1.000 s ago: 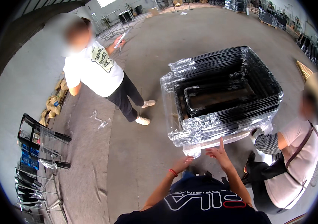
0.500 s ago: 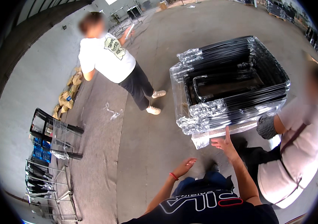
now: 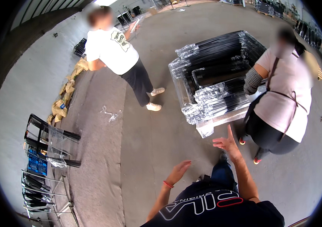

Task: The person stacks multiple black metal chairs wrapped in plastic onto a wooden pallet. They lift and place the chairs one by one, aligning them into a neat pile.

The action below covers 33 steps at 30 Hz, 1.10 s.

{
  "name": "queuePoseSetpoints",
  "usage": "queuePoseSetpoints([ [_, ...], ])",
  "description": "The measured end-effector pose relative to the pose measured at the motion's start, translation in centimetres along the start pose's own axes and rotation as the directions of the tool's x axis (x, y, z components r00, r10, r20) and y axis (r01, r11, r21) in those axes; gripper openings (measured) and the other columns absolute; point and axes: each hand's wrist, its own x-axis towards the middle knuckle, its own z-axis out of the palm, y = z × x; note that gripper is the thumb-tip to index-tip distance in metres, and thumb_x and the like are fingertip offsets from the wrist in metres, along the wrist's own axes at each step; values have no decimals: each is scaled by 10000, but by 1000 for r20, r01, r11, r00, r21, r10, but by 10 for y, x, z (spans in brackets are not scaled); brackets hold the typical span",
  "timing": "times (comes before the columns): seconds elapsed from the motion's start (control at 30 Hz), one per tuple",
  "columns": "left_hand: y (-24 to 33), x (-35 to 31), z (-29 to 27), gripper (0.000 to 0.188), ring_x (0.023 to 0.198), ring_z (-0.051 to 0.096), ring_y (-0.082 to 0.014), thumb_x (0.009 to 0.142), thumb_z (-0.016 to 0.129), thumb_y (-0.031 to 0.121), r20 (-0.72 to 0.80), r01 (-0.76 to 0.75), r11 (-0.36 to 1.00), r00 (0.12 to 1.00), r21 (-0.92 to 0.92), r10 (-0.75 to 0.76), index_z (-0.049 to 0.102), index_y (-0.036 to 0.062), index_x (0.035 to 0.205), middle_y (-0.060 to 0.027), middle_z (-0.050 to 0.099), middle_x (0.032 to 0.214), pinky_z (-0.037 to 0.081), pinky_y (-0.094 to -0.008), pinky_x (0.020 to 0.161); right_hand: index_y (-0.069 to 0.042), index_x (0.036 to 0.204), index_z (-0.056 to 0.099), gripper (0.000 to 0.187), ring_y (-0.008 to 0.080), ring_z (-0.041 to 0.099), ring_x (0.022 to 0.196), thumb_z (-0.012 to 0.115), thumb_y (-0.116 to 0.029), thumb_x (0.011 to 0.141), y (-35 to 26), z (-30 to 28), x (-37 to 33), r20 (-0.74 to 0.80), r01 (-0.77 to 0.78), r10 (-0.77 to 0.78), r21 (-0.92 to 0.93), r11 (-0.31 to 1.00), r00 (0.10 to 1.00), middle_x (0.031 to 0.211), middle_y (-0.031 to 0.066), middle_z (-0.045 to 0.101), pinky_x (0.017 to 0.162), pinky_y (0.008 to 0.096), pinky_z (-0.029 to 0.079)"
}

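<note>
My left hand (image 3: 178,171) hangs in the air in front of my body, a red band round its wrist, with its fingers stretched out and nothing in them. To its right, my right hand (image 3: 227,145) is raised with the index finger pointing forward and the other fingers apart; it too holds nothing. Ahead of both hands stands a big stack of black rectangular frames (image 3: 225,47), its corners wrapped in clear plastic film (image 3: 209,93). Under it shows a pale pallet-like base (image 3: 229,118). My right hand is nearest this stack, without touching it.
A person in a pale pink top (image 3: 285,98) stands at the stack's right side. Another, in a white T-shirt (image 3: 113,51), stands far left holding a flat white object. A metal rack with black parts (image 3: 51,189), a blue crate (image 3: 37,162) and brown paper bundles (image 3: 59,108) line the left wall.
The person in pink has stepped forward to the stack and now hides its right end. My view has shifted. Both my hands stay raised and spread.
</note>
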Motion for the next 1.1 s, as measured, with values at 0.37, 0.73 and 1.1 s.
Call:
queuePoseSetpoints([
  [0.37, 10, -32, 28, 250, 924, 533, -136, 872, 446, 135, 2, -153, 982, 988, 109, 154, 517, 12, 1078, -84, 589, 982, 411, -261, 806, -84, 1318, -159, 775, 128, 508, 537, 454, -158, 850, 19, 13, -70, 93, 22, -23, 11, 1000, 995, 851, 141, 614, 703, 264, 439],
  [0.73, 54, -3, 116, 268, 911, 523, -139, 863, 430, 112, 209, -232, 967, 945, -108, 250, 488, -1, 1100, -71, 564, 1007, 402, -259, 807, -97, 1330, -127, 737, 90, 473, 472, 442, -124, 861, 2, -8, -136, 195, -53, 76, -122, 991, 978, 797, 113, 608, 652, 239, 448],
  [1.1, 70, -30, 140, 251, 748, 503, -96, 881, 420, 126, 282, -54, 992, 956, -112, 84, 492, 27, 1101, -23, 566, 906, 410, -220, 660, -129, 1353, -39, 720, 89, 476, 592, 475, -147, 848, -1, -10, -164, 342, -86, 150, -194, 977, 928, 838, 89, 576, 475, 191, 406],
])
